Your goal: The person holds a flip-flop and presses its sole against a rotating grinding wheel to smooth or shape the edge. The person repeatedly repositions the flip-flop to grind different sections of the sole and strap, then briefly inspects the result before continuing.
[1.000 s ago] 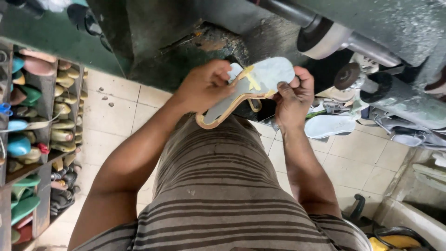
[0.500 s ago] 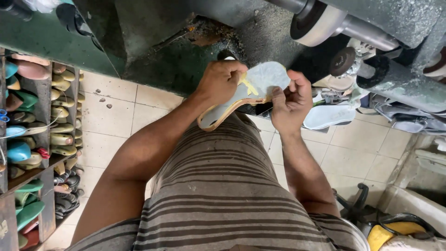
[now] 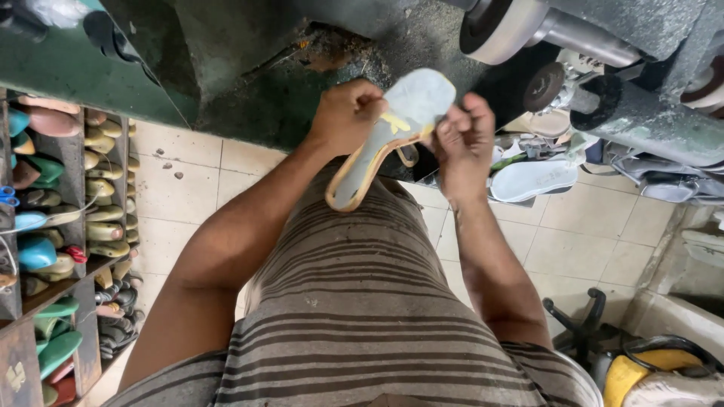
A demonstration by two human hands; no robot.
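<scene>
- A big green machine housing (image 3: 249,83) fills the top of the view, its painted metal worn, dusty and rust-stained near the middle.
- The tiled floor (image 3: 188,181) below is pale, square-laid and speckled with dark bits.
- A wooden rack (image 3: 72,218) stands along the left edge, its shelves packed with rounded shoe lasts (image 3: 105,188) in tan, green, blue and pink; no labels on it can be made out.
- A grey shaft at the upper right carries a cream-coloured wheel (image 3: 498,34) with a dark hub, and beside it a smaller dark brush roller (image 3: 544,87).
- Loose pale soles (image 3: 532,179) lie in a heap on the right, just under the machine.
- A sandal (image 3: 388,136) is held up in front of the machine, between the two hands: a flat pale grey sole with a tan edge, a yellow mark on its face and a thin strap hanging beneath.
- The left hand (image 3: 348,117) is closed around the sandal's middle from the left side.
- The right hand (image 3: 464,136) pinches the sandal's right edge near the wide end, fingers curled in tight.
</scene>
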